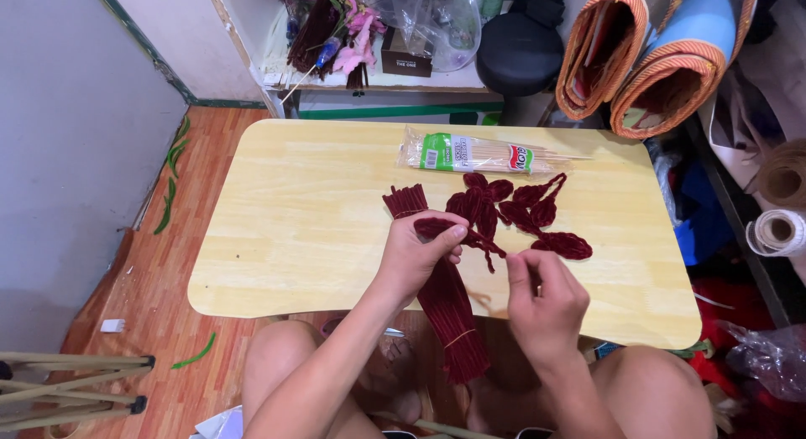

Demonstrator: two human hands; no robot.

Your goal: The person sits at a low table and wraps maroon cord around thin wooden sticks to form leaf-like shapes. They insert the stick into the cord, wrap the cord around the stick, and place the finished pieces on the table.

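Small pale wooden desk (294,229) over an orange plank floor | hidden: dark red pipe-cleaner bundle (449,309) partly behind the left hand (417,256), overhanging the near edge | grip: left hand pinches a looped petal (432,228); right hand (546,300) fingertips closed on a thin strand | finished petals (520,212) mid-desk | skewer packet (470,154) at far edge.

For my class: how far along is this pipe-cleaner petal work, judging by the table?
Done: several dark red petal loops lie shaped on the table. In hand: the left hand holds another petal while the right hand pinches its stem. Left: a bundle of straight pipe cleaners and an unopened skewer pack.
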